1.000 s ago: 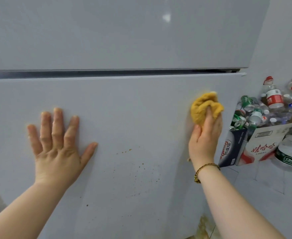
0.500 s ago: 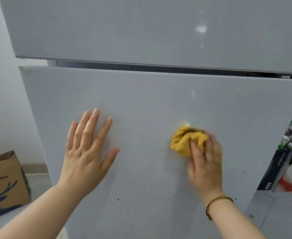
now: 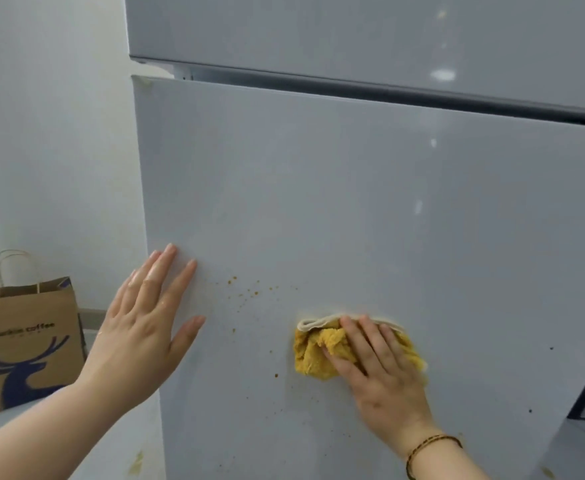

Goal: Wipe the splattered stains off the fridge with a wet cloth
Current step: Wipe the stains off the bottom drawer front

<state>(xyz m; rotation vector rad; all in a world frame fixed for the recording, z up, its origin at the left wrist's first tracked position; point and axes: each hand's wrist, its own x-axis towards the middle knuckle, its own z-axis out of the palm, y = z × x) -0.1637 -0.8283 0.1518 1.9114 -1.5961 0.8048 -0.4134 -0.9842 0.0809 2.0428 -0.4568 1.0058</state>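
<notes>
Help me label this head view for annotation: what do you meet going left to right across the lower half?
Brown paper coffee bag → left hand flat on the fridge door → orange splatter specks → yellow cloth pressed by the right hand → dark speck near the door's right edge.

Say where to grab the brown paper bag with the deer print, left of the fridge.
Probably the pale loop handle, grip coming from above: it stands upright over the top edge of the brown paper bag, while its flat sides offer nothing to pinch.
</notes>
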